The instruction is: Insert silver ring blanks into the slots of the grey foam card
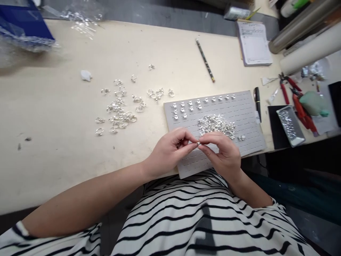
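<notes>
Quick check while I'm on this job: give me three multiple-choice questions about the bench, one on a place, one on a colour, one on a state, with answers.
1. Where is the large heap of silver rings?
A. On the grey slotted tray
B. In the metal dish
C. Beside the pencil

2. What colour are the plier handles?
A. Blue
B. Green
C. Red

3. What state are the hands in?
A. The left hand and right hand pinch a small silver piece together
B. Both lie flat
C. Both are gripping the pliers

Answers:
1. A, the heap sits on the tray.
2. C, the grips show red.
3. A, both hands' fingers meet on the piece.
</notes>
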The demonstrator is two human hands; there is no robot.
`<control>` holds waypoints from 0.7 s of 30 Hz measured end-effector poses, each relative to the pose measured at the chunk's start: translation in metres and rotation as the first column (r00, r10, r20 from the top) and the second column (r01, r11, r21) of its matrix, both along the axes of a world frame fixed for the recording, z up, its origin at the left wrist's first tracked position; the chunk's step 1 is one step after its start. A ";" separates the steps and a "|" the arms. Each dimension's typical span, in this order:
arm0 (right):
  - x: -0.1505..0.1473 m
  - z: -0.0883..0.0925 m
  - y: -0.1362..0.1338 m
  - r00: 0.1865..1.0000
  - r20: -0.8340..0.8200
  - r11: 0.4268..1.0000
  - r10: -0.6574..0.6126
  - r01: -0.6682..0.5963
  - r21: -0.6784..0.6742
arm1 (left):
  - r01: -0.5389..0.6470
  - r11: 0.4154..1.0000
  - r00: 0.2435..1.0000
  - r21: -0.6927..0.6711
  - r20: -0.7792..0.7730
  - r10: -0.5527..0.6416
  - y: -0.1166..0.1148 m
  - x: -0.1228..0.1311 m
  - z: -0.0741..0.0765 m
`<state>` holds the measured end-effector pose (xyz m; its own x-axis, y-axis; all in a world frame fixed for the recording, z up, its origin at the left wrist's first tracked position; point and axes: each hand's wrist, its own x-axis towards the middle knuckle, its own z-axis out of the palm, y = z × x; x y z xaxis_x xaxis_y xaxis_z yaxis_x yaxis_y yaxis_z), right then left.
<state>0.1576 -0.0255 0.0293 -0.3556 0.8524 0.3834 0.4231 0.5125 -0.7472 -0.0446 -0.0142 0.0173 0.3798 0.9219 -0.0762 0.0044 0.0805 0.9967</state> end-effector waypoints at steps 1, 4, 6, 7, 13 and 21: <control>0.001 0.002 0.000 1.000 0.022 1.000 0.016 -0.016 -0.014 | -0.002 1.000 1.000 -0.007 -0.016 0.001 0.000 0.000 0.000; 0.016 0.007 0.009 0.996 0.088 0.999 -0.002 0.007 -0.050 | 0.017 0.997 1.000 -0.082 -0.006 -0.018 -0.001 -0.001 0.001; 0.038 0.008 0.026 0.984 0.134 0.992 -0.115 0.120 -0.032 | 0.049 0.988 0.998 -0.145 0.035 -0.044 -0.001 -0.001 0.002; 0.051 0.007 0.038 0.969 0.150 0.980 -0.194 0.198 -0.008 | 0.066 0.982 0.997 -0.178 0.058 -0.056 0.000 -0.002 0.002; 0.125 -0.011 0.118 0.798 0.330 0.859 -0.504 0.504 0.092 | 0.130 0.923 0.984 -0.362 0.160 -0.076 0.004 -0.004 -0.001; 0.128 -0.032 0.135 0.802 0.373 0.871 -0.467 0.489 0.042 | 0.142 0.894 0.984 -0.424 0.162 -0.079 0.003 -0.004 0.001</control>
